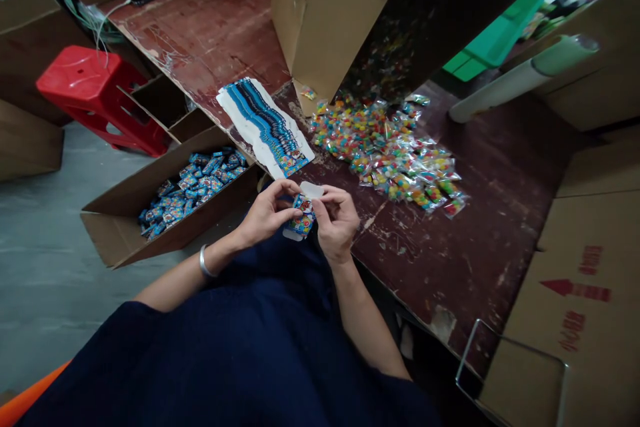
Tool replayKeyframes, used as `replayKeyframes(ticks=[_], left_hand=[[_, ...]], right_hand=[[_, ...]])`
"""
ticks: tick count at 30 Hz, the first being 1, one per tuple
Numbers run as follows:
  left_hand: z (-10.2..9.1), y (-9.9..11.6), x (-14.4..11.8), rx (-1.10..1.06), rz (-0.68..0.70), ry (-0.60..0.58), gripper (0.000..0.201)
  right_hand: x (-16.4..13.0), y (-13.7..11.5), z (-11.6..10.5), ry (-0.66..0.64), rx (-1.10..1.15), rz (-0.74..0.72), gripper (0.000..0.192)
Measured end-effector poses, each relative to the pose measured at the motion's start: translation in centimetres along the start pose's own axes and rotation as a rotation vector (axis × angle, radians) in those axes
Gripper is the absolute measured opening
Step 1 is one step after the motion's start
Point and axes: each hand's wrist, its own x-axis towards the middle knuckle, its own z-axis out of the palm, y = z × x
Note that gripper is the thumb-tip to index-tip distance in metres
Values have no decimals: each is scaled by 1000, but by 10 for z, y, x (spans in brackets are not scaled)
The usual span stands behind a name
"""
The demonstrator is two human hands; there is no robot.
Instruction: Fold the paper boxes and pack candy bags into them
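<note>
Above the lap, left hand (265,213) and right hand (336,219) pinching one small blue printed packet (302,219), fingers closed on it, print unreadable, candy bags (395,153) nearby on table (480,240).

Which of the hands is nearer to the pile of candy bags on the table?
The right hand. It sits just below-left of the candy bags, at the table edge. The left hand is farther, beyond the small box both hands hold.

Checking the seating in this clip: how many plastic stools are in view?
1. A red stool stands on the floor at upper left, beside the open carton of blue packets. An orange edge at bottom left may belong to another seat, but too little shows to tell.
</note>
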Motion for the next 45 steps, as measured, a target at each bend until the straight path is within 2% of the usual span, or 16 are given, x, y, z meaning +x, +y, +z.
replayKeyframes(ticks=[3, 6, 10, 13, 16, 20, 23, 26, 29, 31, 33, 35, 37, 39, 42, 45], left_hand=[[1, 2, 0, -4, -1, 24, 46], [-2, 4, -2, 44, 32, 15, 43], [-6, 5, -4, 128, 74, 6, 41], [-8, 4, -6, 131, 60, -38, 43], [-7, 5, -6, 122, 46, -67, 46], [-6, 8, -7, 109, 10, -55, 48], [-5, 7, -7, 105, -30, -27, 41], [-5, 0, -6, 107, -44, 5, 33], [-7, -11, -2, 122, -59, 14, 34], [-12, -18, 1, 200, -78, 18, 38], [-21, -23, 3, 358, -79, 25, 36], [-32, -26, 4, 554, -68, -6, 38], [-45, -25, 4, 733, -57, -100, 57], [-56, -20, 3, 870, -75, -238, 61], [-65, -8, 2, 952, -138, -433, 34], [-62, 0, 4, 796, -177, -457, 23]], right_hand=[[4, -4, 2, -2, 140, 62, 27], [11, -10, -2, -106, 181, 146, 32], [21, -13, -9, -208, 235, 348, 27], [28, -13, -14, -234, 232, 384, 26], [33, -13, -15, -248, 211, 372, 27], [30, -19, -15, -235, 126, 217, 29], [23, -20, -16, -269, 87, 143, 36], [18, -14, -22, -363, 89, 115, 34], [27, 2, -35, -483, 15, 97, 31], [41, 21, -48, -351, -182, 72, 31], [60, 45, -59, -88, -496, 16, 32], [78, 70, -68, -33, -726, -20, 35], [91, 89, -75, -54, -818, -30, 31], [98, 101, -80, -51, -809, -43, 25], [96, 99, -86, 67, -691, -57, 21], [85, 75, -86, 227, -476, -9, 24]])
